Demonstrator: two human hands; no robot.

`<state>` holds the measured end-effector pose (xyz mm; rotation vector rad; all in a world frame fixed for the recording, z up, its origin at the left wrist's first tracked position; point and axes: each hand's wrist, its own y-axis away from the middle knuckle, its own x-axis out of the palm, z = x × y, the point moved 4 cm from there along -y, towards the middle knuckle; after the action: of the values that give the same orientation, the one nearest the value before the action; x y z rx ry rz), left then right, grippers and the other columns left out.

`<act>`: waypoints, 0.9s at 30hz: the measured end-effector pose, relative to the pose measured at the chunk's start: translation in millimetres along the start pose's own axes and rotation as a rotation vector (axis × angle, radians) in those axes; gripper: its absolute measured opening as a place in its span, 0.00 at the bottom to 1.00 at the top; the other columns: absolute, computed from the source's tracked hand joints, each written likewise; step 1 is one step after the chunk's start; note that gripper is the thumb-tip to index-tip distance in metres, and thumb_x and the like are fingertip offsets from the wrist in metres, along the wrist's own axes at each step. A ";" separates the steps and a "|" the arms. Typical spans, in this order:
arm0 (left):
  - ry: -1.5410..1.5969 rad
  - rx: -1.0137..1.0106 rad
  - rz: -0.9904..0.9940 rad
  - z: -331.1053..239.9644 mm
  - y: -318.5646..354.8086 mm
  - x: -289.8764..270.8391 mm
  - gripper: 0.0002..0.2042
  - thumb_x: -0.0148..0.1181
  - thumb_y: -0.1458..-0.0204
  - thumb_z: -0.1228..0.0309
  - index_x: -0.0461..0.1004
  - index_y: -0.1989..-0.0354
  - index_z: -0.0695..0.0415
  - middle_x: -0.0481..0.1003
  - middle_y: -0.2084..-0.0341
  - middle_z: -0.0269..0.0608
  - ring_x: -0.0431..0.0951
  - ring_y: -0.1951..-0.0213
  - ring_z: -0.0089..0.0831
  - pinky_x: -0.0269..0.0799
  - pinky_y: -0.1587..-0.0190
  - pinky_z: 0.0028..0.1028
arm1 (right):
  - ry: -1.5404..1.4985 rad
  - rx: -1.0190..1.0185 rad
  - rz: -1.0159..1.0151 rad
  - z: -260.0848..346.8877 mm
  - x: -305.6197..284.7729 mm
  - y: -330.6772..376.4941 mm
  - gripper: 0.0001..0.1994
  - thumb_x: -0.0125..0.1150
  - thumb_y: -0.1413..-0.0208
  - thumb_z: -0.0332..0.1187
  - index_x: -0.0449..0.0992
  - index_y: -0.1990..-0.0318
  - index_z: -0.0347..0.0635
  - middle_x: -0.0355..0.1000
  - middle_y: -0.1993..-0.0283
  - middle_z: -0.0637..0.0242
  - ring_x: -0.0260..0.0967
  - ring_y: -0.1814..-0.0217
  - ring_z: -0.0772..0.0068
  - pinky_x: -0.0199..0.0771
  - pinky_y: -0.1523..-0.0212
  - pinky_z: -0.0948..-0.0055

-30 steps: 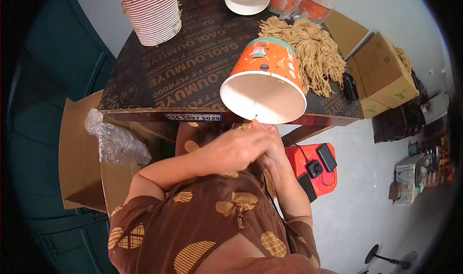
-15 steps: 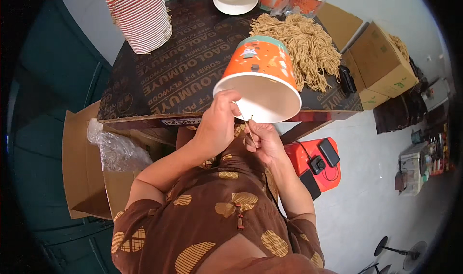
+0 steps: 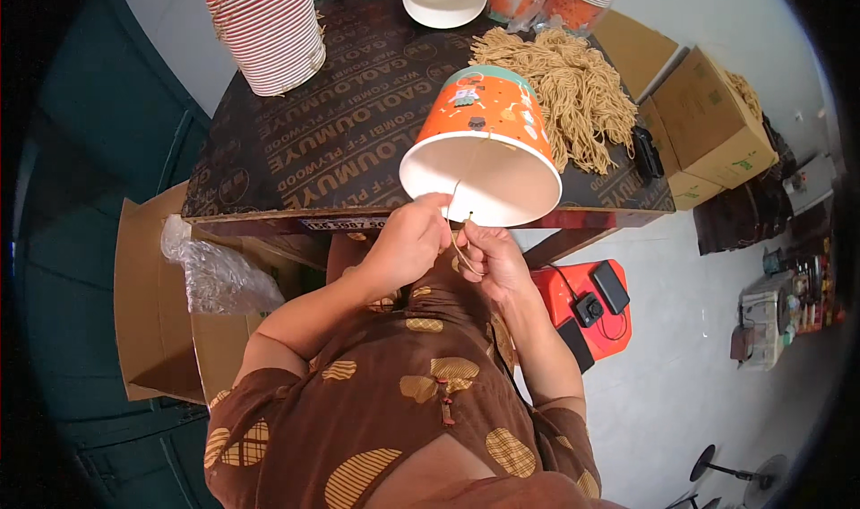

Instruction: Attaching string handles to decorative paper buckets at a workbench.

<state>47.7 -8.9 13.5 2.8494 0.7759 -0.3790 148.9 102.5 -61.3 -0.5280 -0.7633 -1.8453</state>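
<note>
Left hand (image 3: 408, 240) closed, pinching the near rim of the bucket (image 3: 484, 146). Right hand (image 3: 491, 260) closed too, fingers pinched on a thin tan cord (image 3: 457, 206). Hands just beside each other, at the bench's near edge.

Bucket: orange paper, white inside, lying on its side on the bench (image 3: 296, 150) with the open mouth facing the person and overhanging the edge. Cord runs from the right hand up across the mouth toward the far wall; a bit of it shows outside on the orange wall.

Cord pile (image 3: 573, 88) sits on the bench just behind and right of the bucket, touching or nearly so. Stack of nested buckets (image 3: 269, 25) at the far-left of the bench, well apart. Cardboard boxes (image 3: 717, 133) on the floor to the right; red case (image 3: 587, 316) on the floor under the right forearm. Clear plastic bag (image 3: 210, 271) in an open carton to the left.
</note>
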 end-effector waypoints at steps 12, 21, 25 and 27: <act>-0.646 0.633 0.089 -23.8 -26.4 6.2 0.09 0.58 0.57 0.82 0.79 0.66 0.60 0.75 0.65 0.41 0.76 0.59 0.43 0.74 0.59 0.37 | -0.018 0.004 0.018 2.9 2.1 -1.1 0.12 0.56 0.37 0.35 0.72 0.70 0.36 0.54 0.85 0.75 0.45 0.88 0.83 0.44 0.86 0.80; -0.931 0.774 0.088 -27.6 -31.1 6.5 0.07 0.59 0.58 0.77 0.78 0.69 0.60 0.76 0.65 0.40 0.75 0.57 0.41 0.75 0.58 0.35 | -0.035 0.015 0.039 2.9 -1.0 -1.0 0.13 0.58 0.37 0.36 0.73 0.69 0.35 0.53 0.85 0.75 0.46 0.87 0.82 0.44 0.86 0.79; -0.858 0.830 0.104 -30.5 -34.3 7.2 0.05 0.61 0.61 0.76 0.73 0.75 0.60 0.76 0.70 0.43 0.78 0.62 0.44 0.75 0.66 0.39 | -0.034 0.005 0.062 6.8 0.9 3.3 0.12 0.58 0.37 0.36 0.74 0.69 0.35 0.51 0.85 0.77 0.44 0.87 0.82 0.43 0.86 0.79; -0.851 0.819 0.121 -27.7 -36.8 7.5 0.05 0.61 0.60 0.76 0.72 0.75 0.60 0.76 0.70 0.44 0.79 0.63 0.44 0.75 0.67 0.40 | -0.015 0.006 0.071 8.4 1.1 5.4 0.12 0.57 0.37 0.36 0.74 0.69 0.36 0.51 0.85 0.77 0.43 0.87 0.83 0.43 0.85 0.79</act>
<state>40.5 32.1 34.4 2.8192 0.2832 -2.0907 153.6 106.4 -53.2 -0.5586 -0.7505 -1.7753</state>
